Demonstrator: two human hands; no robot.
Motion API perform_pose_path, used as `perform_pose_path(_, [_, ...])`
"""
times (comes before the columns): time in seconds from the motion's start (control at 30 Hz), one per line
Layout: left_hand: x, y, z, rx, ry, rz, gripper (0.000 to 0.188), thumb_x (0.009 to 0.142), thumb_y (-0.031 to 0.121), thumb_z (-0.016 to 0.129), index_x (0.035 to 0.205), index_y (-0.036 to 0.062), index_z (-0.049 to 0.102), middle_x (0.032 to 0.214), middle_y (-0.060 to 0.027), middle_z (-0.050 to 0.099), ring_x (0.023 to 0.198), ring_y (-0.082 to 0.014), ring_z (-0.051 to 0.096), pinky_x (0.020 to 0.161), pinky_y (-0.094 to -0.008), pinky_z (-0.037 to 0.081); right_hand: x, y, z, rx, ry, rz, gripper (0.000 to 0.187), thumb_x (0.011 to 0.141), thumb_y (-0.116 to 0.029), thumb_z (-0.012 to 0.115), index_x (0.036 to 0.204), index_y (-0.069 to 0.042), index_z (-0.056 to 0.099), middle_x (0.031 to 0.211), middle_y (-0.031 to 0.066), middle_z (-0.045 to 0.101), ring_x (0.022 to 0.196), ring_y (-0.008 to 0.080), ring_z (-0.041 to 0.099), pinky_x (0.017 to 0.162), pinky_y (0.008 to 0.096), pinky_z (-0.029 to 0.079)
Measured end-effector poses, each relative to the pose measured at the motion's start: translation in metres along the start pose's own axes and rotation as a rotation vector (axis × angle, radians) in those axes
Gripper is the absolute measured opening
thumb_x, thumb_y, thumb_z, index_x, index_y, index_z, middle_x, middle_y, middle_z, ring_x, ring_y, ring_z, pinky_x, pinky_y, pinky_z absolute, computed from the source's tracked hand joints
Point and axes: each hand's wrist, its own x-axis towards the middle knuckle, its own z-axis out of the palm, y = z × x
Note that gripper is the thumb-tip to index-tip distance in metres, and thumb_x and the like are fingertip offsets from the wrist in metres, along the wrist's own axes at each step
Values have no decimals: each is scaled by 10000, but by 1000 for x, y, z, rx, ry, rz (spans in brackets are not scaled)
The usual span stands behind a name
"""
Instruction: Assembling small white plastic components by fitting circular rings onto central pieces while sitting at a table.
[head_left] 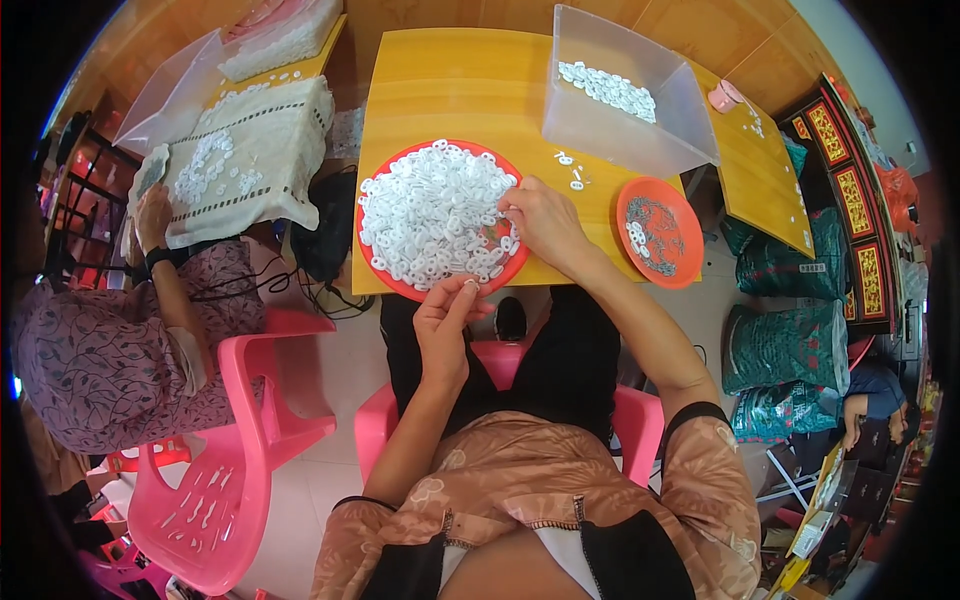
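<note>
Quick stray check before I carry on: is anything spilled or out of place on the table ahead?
Yes: a few loose white pieces lie on the yellow table between the red bowl and the orange plate. They look stray because most similar ones sit in containers.

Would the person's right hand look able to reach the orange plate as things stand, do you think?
Probably yes: the right hand, at the white pieces, has the orange plate close by on the same table, with nothing tall between.
</note>
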Motion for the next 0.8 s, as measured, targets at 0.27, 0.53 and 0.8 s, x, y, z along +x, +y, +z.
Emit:
perform_pose_path(0.27, [3, 0, -4, -12, 25, -7, 162, 872, 134, 591, 991, 26, 619, 861, -69, 672, 666, -98, 613, 615, -192, 439, 6, 0, -5, -26, -102, -47, 117, 757, -68, 588, 858, -60, 647, 863, 146, 566, 837, 329, 576, 701, 405, 458])
perform_pose_path(0.53, [3, 0, -3, 6, 25, -20, 173, 874, 140, 589, 1003, 29, 620, 857, -61, 670, 659, -95, 609, 611, -192, 435, -2, -3, 0, -69, -223, 33, 70, 751, -101, 620, 755, -35, 641, 825, 152, 578, 813, 333, 586, 688, 423, 459])
perform_pose_path(0.8, [3, -2, -5, 4, 20, -15, 176, 877, 139, 585, 1010, 28, 617, 863, -63, 670, 658, -96, 608, 607, -193, 434, 8, -16, 10, -273, -282, 115, 111, 715, -138, 621, 712, -30, 648, 731, 173, 627, 722, 348, 621, 617, 450, 483])
